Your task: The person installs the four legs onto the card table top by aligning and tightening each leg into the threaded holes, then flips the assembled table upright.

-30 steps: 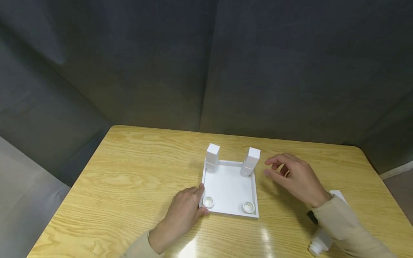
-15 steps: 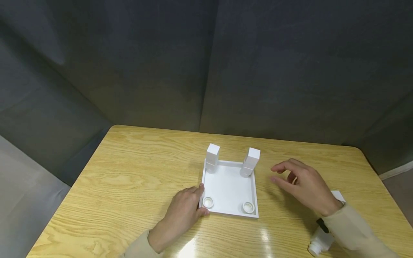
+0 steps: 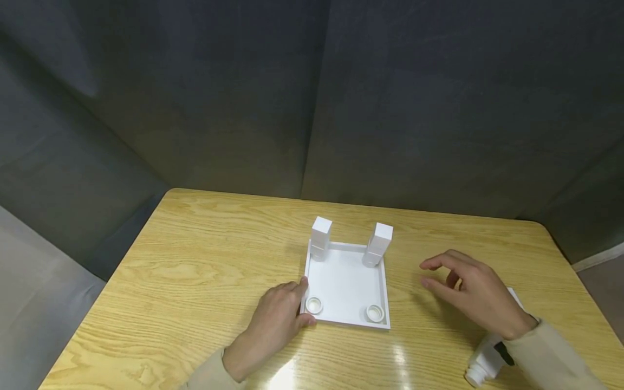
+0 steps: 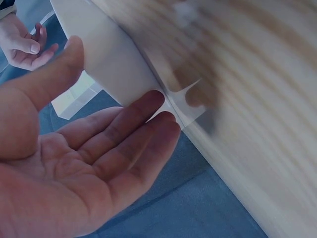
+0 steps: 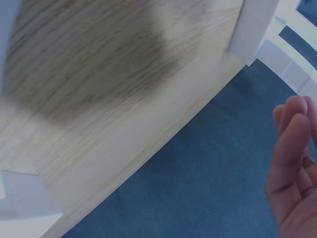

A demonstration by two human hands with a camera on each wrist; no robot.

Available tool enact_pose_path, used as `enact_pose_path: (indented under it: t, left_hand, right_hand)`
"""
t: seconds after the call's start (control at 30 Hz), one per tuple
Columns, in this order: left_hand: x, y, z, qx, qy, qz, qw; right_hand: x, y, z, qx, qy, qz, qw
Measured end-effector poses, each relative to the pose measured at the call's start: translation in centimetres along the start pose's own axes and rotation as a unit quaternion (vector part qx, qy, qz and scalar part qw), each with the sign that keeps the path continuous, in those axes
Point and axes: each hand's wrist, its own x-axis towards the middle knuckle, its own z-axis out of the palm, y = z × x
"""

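Observation:
In the head view my left hand [image 3: 275, 314] rests against the left edge of a shallow white square tray [image 3: 346, 284], thumb near its front left corner. The left wrist view shows those fingers fairly straight along the tray wall [image 4: 111, 54]. Two square white posts, a left post [image 3: 320, 238] and a right post [image 3: 378, 244], stand in the back corners. Round white sockets, a left socket [image 3: 314, 306] and a right socket [image 3: 375, 313], sit in the front corners. My right hand [image 3: 475, 290] hovers right of the tray, fingers loosely bent, holding nothing.
A white block with a round end [image 3: 482, 365] lies on the wooden table [image 3: 205, 281] at the front right, partly hidden under the right forearm. A white end of a block [image 3: 514, 297] shows past that wrist. Dark curtains [image 3: 312, 97] hang behind the table.
My right hand has moved away from the tray, rightward and slightly toward me. The left hand and the tray stay where they were.

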Motion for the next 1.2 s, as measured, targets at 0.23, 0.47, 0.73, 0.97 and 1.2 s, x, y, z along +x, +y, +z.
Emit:
enact_pose_path:
  t: [0.23,0.47,0.73,0.97,1.2]
  left_hand:
    - [0.1,0.0,0.0,0.001,0.004,0.009,1.0000]
    - [0.1,0.0,0.0,-0.004,-0.001,-0.001,1.0000]
    - [0.0,0.0,-0.1,-0.004,0.000,0.002,1.0000]
    - [0.0,0.0,0.0,-0.003,-0.001,0.004,1.0000]
    - [0.0,0.0,0.0,-0.016,0.002,0.001,0.9999]
  right_hand:
    - [-1.2,0.3,-0.1,-0.002,0.005,-0.009,0.9999]
    - [-3.0,0.9,-0.5,0.004,0.005,0.020,0.9998]
    - [-4.4,1.8,-1.0,0.008,-0.006,0.034,0.9994]
    - [-5.1,1.8,-1.3,0.001,-0.025,0.053,0.9983]
    - [-6.0,2.2,-1.7,-0.012,-0.047,0.051,0.9975]
